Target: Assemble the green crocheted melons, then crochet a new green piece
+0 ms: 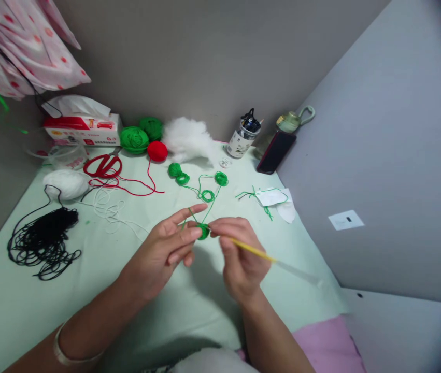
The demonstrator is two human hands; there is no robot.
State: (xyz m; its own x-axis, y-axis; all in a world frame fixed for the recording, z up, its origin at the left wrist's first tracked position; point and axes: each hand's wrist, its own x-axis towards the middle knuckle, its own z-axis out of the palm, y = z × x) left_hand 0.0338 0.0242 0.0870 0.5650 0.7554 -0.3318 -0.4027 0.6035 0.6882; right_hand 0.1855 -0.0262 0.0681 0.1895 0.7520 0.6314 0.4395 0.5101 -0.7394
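Note:
Between thumb and fingers my left hand [171, 241] pinches a small green crocheted piece [203, 231]. A strand of green yarn loops over its raised index finger. My right hand [243, 254] is closed around a crochet hook [253, 249] with a yellow handle, its tip hidden at the right side of the green piece. From the work, the green yarn runs up to small coils [208, 196] and a little wound bundle [221, 178] on the table. Another small green ball [174, 170] lies just behind them.
Left on the pale green cloth [127, 311] lie a black yarn tangle [49, 241], white yarn [67, 185] and red scissors [103, 167]. Behind are a tissue box [84, 129], green balls [134, 139], a red ball [157, 151] and white stuffing [189, 137]. A phone [277, 152] leans right.

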